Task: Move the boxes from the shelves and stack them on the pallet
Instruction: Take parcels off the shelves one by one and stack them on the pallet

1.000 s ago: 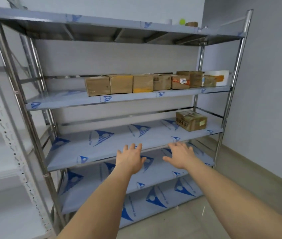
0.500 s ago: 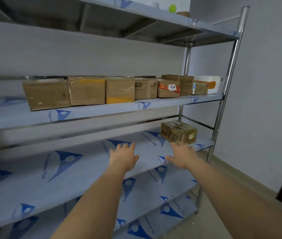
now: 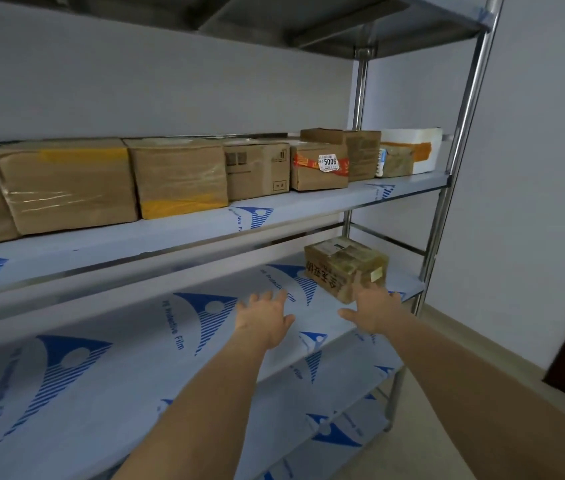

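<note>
Both hands advanced; right hand [image 3: 373, 308] fingers reach lone box [image 3: 345, 268].

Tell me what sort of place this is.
Probably a storeroom or small warehouse: a steel shelving rack still in its protective film, a row of taped cardboard parcels on one shelf, one with a number sticker, bare walls.

Both bare forearms stretched forward, roughly parallel. Left hand [image 3: 267, 322] palm down, fingers spread and straight, thumb out to the right. Right hand [image 3: 373, 306] likewise flat, fingers extended, thumb out to the left. Nothing gripped by either.
</note>
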